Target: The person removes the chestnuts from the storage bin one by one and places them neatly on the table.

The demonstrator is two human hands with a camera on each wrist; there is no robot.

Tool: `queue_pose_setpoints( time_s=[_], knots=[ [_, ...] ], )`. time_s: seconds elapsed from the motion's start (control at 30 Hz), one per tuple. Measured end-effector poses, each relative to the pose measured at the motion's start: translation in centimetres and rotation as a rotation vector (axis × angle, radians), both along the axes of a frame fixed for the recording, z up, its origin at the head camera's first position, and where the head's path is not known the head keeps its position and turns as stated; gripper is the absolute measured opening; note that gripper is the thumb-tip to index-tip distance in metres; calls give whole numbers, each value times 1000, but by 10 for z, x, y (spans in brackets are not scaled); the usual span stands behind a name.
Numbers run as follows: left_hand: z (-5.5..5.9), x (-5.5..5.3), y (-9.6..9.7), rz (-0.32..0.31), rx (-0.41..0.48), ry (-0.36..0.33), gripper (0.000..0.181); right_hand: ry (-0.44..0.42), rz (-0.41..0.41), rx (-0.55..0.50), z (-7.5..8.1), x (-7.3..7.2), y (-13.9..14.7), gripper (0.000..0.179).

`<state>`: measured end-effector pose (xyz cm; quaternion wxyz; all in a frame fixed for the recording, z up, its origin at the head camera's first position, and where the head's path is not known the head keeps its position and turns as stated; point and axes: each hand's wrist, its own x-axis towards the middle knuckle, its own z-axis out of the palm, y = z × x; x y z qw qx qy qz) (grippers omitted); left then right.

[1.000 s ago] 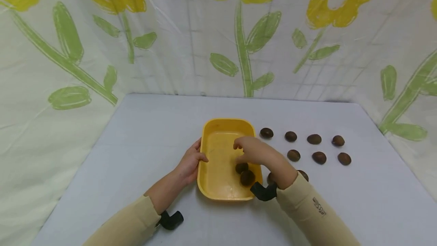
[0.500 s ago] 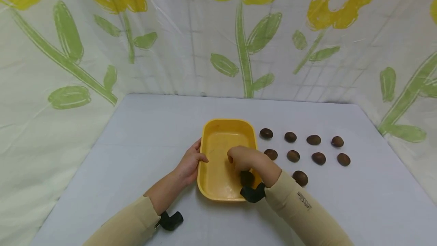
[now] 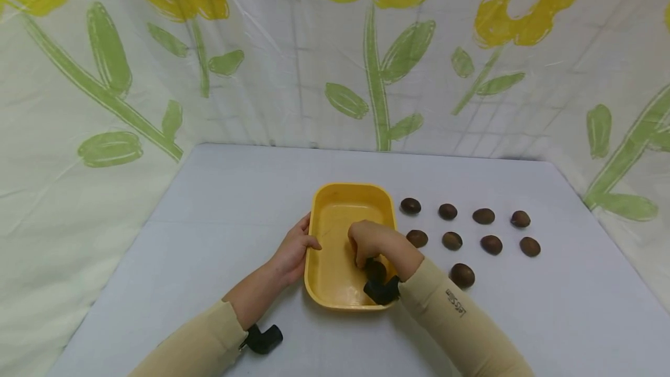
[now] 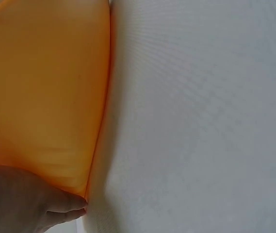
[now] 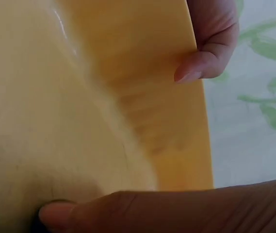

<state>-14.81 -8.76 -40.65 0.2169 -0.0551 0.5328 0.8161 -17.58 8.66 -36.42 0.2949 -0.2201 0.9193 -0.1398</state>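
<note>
In the head view, my left hand (image 3: 291, 252) grips the left side of a yellow plastic tray (image 3: 335, 302), thumb over the rim and fingers outside. That thumb (image 5: 196, 65) shows over the rim in the right wrist view. My right hand (image 3: 373, 242) reaches down inside the tray with curled fingers. In the right wrist view its thumb (image 5: 60, 214) presses on a dark round thing (image 5: 40, 224), mostly hidden under it. Another dark brown egg-shaped thing (image 3: 376, 271) lies in the tray under the right wrist, partly covered by the black wrist camera mount (image 3: 381, 291).
Several dark brown egg-shaped things (image 3: 491, 244) lie in loose rows on the white table (image 3: 235, 191) right of the tray. One larger one (image 3: 462, 276) lies nearest the right sleeve. A white curtain (image 3: 262, 103) with painted yellow flowers hangs behind the table.
My right hand has moved left and down into the tray, its fingers curling in over one of two egg-shaped things there. My left hand keeps its grip on the tray.
</note>
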Motion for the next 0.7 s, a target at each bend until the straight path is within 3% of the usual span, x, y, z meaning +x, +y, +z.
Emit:
queue_pose_setpoints(
  time_s=[0.5,0.7],
  knots=[
    [-1,0,1,11,-16,9,88,66,99,-19,3,0,0,24],
    [-2,1,1,0,-19,11,87,37,108,-72,7,0,3,25]
  ],
)
